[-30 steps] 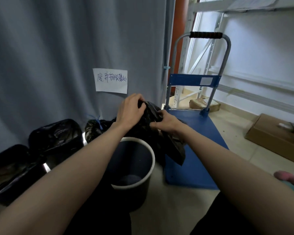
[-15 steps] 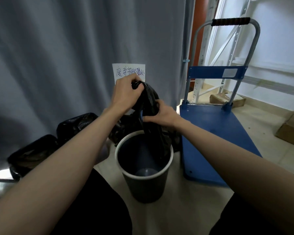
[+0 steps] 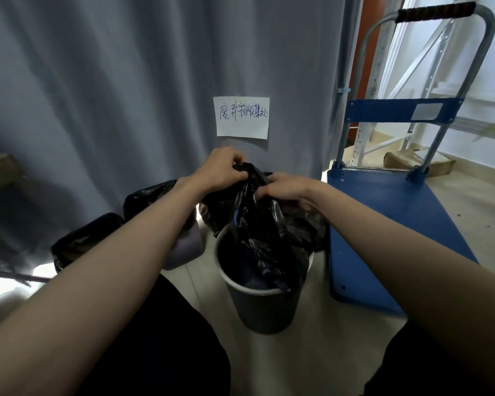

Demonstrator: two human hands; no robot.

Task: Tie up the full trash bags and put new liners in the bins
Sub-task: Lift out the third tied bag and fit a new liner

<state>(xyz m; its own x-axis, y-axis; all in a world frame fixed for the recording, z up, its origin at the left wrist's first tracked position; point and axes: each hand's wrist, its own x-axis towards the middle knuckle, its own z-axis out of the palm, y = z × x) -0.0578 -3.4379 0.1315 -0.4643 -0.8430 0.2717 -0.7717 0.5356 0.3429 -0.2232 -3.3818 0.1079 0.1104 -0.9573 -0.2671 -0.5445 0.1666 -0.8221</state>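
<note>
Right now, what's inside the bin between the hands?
A black liner, gripped by the left hand and right hand, hangs into the bin. The liner covers part of the bin's floor.

Tiled floor: bin, blue trolley, tied bags.

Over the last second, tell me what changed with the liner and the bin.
The black liner went from bunched beside the bin to hanging down into it. The left hand and right hand kept gripping its top throughout. The bin, the lined bins behind and the blue cart stayed put.
</note>
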